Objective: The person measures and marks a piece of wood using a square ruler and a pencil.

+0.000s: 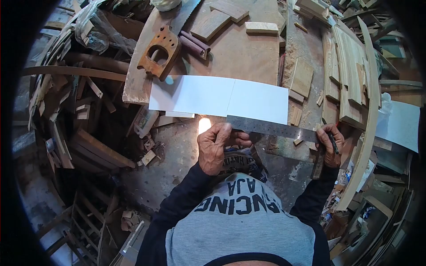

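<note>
A long white sheet (191, 95) with a thin line across its middle lies along the near edge of the wooden workbench (244, 48). Just in front of its right half is a metal ruler (275, 128). My left hand (217, 144) pinches the ruler's left end between thumb and fingers. At the ruler's other end, my right hand (330, 142) is closed on the ruler, with a dark pencil-like tool (333, 142) also between its fingers. A dark bar (318, 164) hangs below the right hand.
A handsaw with a wooden handle (162, 51) rests at the bench's left, beside brown tubes (194, 45). Wood blocks (262, 28) lie farther back. Stacked planks (350, 66) and a long curved strip (369, 111) stand at the right. Scrap wood (100, 148) fills the left.
</note>
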A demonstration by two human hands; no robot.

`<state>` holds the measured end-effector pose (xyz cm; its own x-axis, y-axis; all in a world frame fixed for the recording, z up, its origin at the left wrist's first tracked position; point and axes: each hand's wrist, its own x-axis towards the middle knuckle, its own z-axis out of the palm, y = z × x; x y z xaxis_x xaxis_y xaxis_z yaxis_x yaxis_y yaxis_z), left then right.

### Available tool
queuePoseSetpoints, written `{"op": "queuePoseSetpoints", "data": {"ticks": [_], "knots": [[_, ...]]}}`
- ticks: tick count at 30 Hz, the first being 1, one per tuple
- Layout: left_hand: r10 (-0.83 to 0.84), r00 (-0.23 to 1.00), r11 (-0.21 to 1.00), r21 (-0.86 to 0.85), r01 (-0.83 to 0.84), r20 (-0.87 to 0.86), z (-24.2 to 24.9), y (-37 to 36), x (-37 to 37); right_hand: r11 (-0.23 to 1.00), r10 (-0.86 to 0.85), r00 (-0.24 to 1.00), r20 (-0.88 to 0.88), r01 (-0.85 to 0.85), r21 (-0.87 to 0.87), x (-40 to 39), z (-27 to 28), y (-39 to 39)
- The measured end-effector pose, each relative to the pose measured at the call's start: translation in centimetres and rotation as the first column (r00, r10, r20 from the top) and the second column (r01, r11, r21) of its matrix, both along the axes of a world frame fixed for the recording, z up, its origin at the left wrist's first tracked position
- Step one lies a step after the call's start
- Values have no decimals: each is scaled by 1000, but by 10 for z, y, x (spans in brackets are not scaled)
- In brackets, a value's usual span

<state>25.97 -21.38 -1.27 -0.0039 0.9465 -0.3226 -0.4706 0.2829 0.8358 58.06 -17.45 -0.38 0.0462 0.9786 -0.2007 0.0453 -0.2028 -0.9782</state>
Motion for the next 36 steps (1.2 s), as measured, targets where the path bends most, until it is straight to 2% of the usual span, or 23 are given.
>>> {"op": "queuePoseSetpoints", "data": {"ticks": [5, 7, 10, 13, 23, 36], "knots": [[52, 998, 999, -14, -51, 20, -1, 4, -1, 999, -5, 998, 56, 7, -37, -1, 4, 1], [57, 997, 998, -9, -58, -58, 0, 5, 0, 999, -17, 999, 42, 19, -43, -4, 6, 2], [55, 987, 998, -5, -56, -148, 2, 6, -1, 999, -26, 992, 126, 31, -34, -4, 3, 3], [56, 983, 998, 22, -53, -173, -2, 6, -3, 999, -26, 997, 67, 28, -31, -7, 3, 4], [83, 974, 994, 90, -65, -209, 3, 8, -1, 1000, 2, 1000, 29, -2, -31, -2, -5, 6], [68, 968, 997, 59, -56, -241, 5, 8, -2, 999, 1, 999, 33, 1, -41, -3, -3, 8]]}}
